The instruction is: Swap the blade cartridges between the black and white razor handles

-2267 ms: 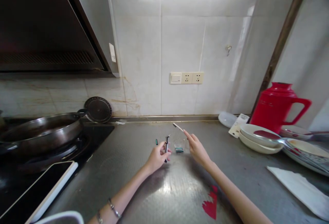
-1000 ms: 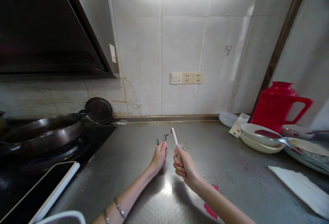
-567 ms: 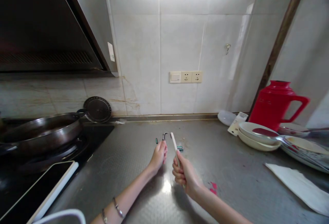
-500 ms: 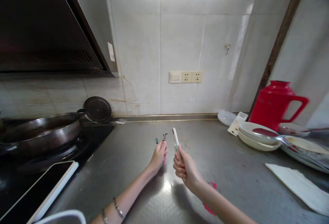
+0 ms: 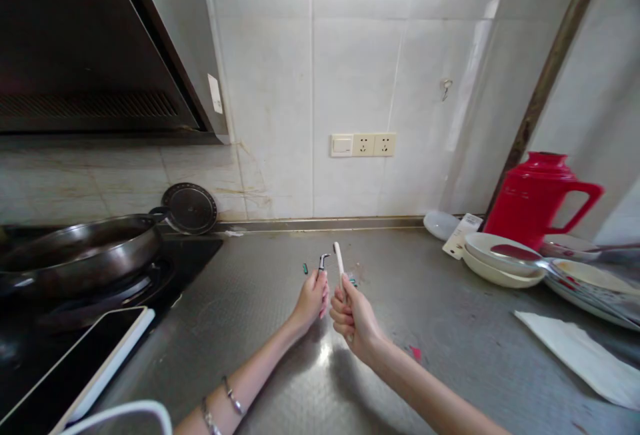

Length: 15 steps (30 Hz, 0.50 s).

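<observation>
Near the middle of the view, my left hand (image 5: 311,298) is closed around a small dark tool with a bent metal tip (image 5: 323,262), which points up and to the right. My right hand (image 5: 354,318) is wrapped round a thin white stick (image 5: 339,260), held nearly upright just right of the tool. A small gap separates the two held items, and both hands are over the grey metal counter (image 5: 250,302). A small green piece (image 5: 305,268) lies beyond my left hand. Another small greenish piece (image 5: 353,282) lies just behind my right hand, partly hidden.
At left, a pan (image 5: 85,255) sits on the black stove, with a white-edged phone (image 5: 100,368) in front. Stacked bowls (image 5: 503,268), a red jug (image 5: 533,202) and a white cloth (image 5: 575,355) are at right. A red scrap (image 5: 415,353) lies by my right forearm.
My right hand has shifted slightly left, bringing the white stick's top nearer the bent tip. Less of the red scrap is visible beside my right forearm. The view has shifted slightly.
</observation>
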Each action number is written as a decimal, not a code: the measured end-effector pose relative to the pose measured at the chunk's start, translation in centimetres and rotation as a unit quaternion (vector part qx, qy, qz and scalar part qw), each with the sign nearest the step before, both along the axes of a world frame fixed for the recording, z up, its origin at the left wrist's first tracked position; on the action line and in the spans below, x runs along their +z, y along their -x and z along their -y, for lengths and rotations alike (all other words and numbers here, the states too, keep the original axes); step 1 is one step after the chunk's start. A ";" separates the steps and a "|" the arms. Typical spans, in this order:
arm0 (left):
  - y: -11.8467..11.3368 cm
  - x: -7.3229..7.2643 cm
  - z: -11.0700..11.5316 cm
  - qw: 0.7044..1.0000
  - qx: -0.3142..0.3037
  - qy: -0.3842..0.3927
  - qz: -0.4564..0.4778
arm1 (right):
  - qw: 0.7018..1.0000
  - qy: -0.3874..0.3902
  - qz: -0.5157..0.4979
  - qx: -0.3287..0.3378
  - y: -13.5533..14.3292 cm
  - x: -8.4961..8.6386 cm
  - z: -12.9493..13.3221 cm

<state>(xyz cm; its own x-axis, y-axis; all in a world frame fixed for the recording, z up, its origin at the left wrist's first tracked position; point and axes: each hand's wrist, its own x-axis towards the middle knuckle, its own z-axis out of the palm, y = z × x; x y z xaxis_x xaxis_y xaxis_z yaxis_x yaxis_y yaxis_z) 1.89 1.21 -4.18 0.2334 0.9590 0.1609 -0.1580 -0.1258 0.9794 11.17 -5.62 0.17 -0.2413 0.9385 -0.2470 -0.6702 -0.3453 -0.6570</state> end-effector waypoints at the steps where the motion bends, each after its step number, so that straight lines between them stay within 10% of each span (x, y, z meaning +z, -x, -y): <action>1: 0.0 0.0 0.1 1.000 0.002 -0.001 -0.009 | 1.000 0.004 0.000 -0.003 0.2 0.0 0.0; 15: -0.4 -0.1 0.9 0.998 0.041 -0.026 -0.047 | 0.999 -0.007 0.005 -0.045 -0.3 -0.3 -0.6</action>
